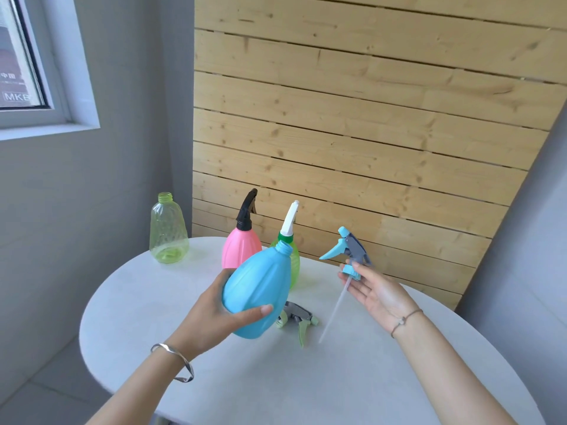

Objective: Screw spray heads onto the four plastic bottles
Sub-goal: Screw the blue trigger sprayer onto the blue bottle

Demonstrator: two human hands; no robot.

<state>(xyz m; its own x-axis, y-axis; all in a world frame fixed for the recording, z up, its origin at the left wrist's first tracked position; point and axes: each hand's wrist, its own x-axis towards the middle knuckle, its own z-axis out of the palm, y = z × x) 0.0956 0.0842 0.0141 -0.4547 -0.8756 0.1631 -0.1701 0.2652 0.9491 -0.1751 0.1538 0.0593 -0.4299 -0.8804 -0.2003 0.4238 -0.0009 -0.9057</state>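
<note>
- Holding the blue bottle (257,294) tilted above the table (368,378), the left hand (211,320) wraps its lower body, thumb across the front; open neck points up and right.
- The right hand (377,294) pinches the blue head (348,251) by its collar, dip tube (334,311) hanging free, just right of the neck, apart from it.
- Handling: bottle looks empty, light, smooth, thin-walled; a hard squeeze would likely dent it. Best held low; turn the head at the collar, not the trigger.
- Far: pink bottle (241,250) and green bottle (291,259), both capped.
- Far left: clear bottle (168,231), uncapped; green head (296,320) lies near.
</note>
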